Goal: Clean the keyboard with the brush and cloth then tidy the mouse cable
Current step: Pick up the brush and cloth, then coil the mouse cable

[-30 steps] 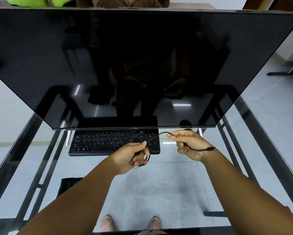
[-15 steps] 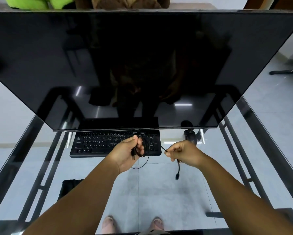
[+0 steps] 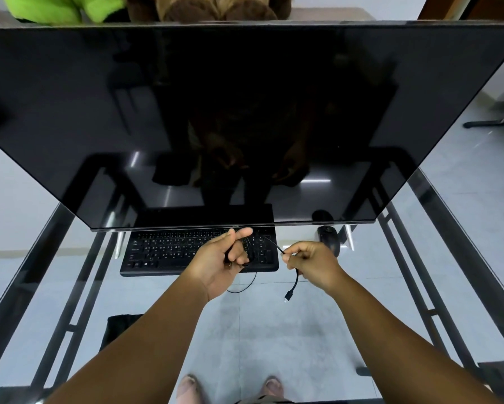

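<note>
Glass desk (image 3: 419, 258) over grey floor (image 3: 274, 339)

1. A glass desk (image 3: 361, 287) with a black metal frame carries everything.
2. A large dark monitor (image 3: 245, 112) stands on it at the back.
3. A black keyboard (image 3: 172, 252) lies just under the monitor's lower edge.
4. A black mouse (image 3: 329, 239) sits to the keyboard's right, apart from it.

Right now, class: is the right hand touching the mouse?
Apart. The head view shows the right hand pinching the cable, with bare glass between it and the mouse.
</note>
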A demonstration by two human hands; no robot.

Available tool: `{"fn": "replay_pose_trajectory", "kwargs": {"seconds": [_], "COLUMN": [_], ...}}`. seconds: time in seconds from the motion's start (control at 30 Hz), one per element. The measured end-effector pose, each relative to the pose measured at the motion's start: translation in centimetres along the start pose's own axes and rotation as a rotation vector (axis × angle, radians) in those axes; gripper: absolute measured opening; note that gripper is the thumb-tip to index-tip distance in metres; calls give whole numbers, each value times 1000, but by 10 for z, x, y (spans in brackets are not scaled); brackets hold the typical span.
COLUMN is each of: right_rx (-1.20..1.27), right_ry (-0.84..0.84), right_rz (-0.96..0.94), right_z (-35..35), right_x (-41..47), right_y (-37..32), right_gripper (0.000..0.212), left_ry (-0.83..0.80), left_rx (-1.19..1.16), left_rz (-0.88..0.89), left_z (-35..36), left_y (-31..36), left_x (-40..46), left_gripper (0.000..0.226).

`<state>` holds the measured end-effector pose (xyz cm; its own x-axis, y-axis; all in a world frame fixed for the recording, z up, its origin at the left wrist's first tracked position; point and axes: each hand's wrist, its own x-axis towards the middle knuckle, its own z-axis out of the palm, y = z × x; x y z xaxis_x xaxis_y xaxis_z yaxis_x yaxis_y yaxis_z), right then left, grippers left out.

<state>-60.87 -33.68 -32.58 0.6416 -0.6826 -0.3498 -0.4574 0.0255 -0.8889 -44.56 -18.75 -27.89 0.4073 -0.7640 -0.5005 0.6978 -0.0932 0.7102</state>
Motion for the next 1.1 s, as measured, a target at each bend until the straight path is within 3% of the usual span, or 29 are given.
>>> {"fn": "replay_pose_trajectory", "kwargs": {"seconds": [0.37, 0.9, 1.1], "right_rx": [53, 126, 207], "right_ry": [-40, 168, 136], "right_rz": [27, -7, 21], "right_z": [2, -3, -6], "right_x": [3, 13, 11], "right_y": [-1, -24, -26], "right_gripper": [4, 12, 5], "left_ry": [-10, -148, -164], "left_rx": [-74, 26, -40], "left_rz": [2, -134, -119], "left_z": [3, 6, 4], "left_y": [9, 4, 9], "left_x": [-1, 2, 0], "left_gripper": [36, 47, 34]}}
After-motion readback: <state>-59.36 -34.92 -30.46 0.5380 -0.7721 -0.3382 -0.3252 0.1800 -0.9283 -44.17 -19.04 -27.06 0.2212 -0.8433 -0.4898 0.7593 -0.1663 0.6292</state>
